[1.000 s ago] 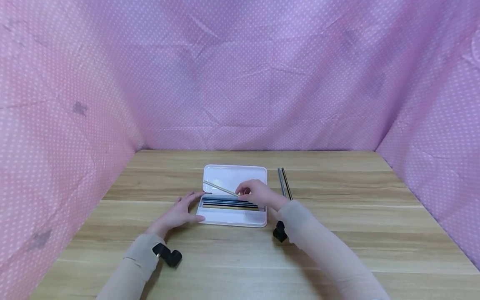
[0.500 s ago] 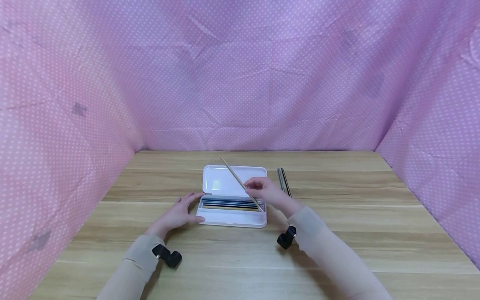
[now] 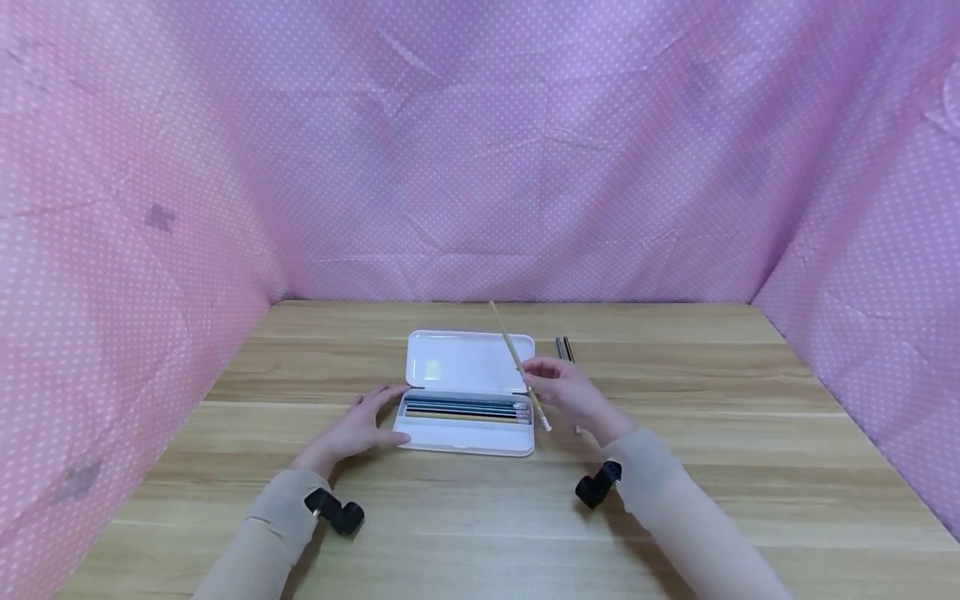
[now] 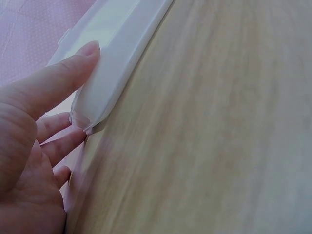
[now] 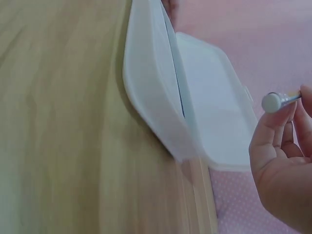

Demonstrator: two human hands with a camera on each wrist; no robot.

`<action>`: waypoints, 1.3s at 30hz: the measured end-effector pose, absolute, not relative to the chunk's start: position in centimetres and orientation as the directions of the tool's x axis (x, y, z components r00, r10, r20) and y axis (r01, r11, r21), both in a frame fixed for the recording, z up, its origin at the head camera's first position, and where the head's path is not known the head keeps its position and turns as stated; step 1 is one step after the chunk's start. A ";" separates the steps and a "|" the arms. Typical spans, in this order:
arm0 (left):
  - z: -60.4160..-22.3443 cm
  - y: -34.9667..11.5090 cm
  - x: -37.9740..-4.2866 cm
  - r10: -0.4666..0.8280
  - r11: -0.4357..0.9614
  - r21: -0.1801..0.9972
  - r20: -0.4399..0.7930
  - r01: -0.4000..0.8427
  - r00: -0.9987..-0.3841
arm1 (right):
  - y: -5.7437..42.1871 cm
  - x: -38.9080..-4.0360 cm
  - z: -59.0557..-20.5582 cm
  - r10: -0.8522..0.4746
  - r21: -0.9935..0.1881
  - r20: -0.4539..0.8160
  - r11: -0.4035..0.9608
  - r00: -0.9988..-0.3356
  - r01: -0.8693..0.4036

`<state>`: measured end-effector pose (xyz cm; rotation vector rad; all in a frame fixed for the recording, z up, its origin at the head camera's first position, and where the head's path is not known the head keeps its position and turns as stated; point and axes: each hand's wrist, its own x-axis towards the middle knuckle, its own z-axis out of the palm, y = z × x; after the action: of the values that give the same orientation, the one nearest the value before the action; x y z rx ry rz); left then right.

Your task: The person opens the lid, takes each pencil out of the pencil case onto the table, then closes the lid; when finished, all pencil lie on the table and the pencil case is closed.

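A white pencil case [image 3: 465, 437] lies with its lid [image 3: 461, 358] up on the wooden table, several dark pencils and a yellow one in its back compartment. My left hand [image 3: 360, 427] rests at the case's left end, fingers fairly straight. In the left wrist view the thumb [image 4: 73, 70] lies over the white edge, other fingertips at the end corner. My right hand [image 3: 567, 393] pinches a yellow pencil [image 3: 507, 340] above the case's right end, tilted, eraser end lower and toward me. The right wrist view shows its white eraser [image 5: 271, 103] close up.
Two more pencils, one grey-blue [image 3: 559, 348] and one black [image 3: 568, 348], lie on the table right of the case, partly hidden behind my right hand. Pink dotted cloth [image 3: 480, 167] hangs behind and at both sides of the table [image 3: 750, 433].
My right hand has moved to the right with the yellow pencil, from over the case to its right end. The pencil has turned to stand steeper, tip farther back. My left hand stays put.
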<state>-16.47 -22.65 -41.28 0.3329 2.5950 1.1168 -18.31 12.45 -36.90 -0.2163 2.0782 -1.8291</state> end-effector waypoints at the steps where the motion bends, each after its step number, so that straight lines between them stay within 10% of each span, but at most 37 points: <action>1: -41.3 -22.6 -16.5 0.322 0.673 0.734 -0.180 0.091 -0.929 | 12.9 -18.4 -37.0 -0.353 -0.984 -0.162 0.131 -0.921 0.123; 15: -41.3 -22.5 -16.5 0.308 0.672 0.738 -0.196 0.067 -0.931 | 19.0 -19.9 -37.0 -0.386 -0.986 -0.152 0.001 -0.910 0.165; 39: -41.2 -22.4 -16.5 0.318 0.667 0.740 -0.180 0.085 -0.931 | 21.8 -21.2 -39.1 -0.223 -0.942 -0.280 0.252 -0.934 0.222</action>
<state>-16.54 -22.43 -41.22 0.3214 2.5901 1.1281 -21.18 21.83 -39.14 -0.0006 2.1734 -1.7256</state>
